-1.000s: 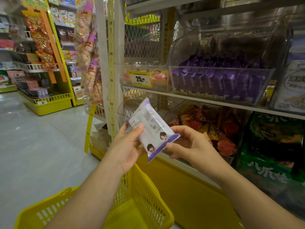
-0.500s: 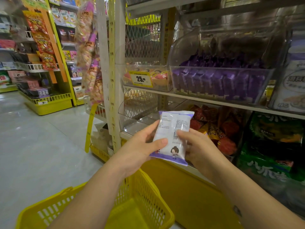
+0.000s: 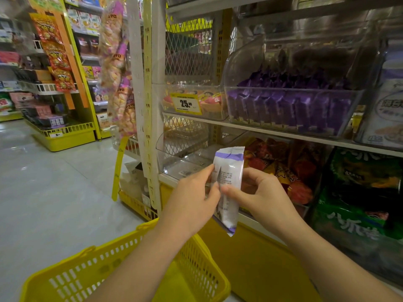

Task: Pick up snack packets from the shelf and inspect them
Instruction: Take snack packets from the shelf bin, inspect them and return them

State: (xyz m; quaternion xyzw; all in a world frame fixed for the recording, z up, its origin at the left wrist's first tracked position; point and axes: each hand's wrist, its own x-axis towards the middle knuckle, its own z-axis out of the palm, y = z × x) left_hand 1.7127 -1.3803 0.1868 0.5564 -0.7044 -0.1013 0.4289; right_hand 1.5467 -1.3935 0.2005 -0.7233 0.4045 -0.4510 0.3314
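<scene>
A small white snack packet with purple ends stands upright in front of the shelf, its printed back toward me. My left hand pinches its left edge with thumb and fingers. My right hand holds the right side, thumb across the front. On the shelf behind it, a clear bin holds several purple packets, and red and orange packets lie on the level below.
A yellow shopping basket hangs low under my left forearm. Green bags fill the lower right shelf. A yellow price tag reads 25. Hanging snack strips and yellow shelving stand across the grey floor.
The packet turned from tilted to upright and rotated, so its narrow printed back faces me. Both hands shifted their grip along its edges and came closer together.
</scene>
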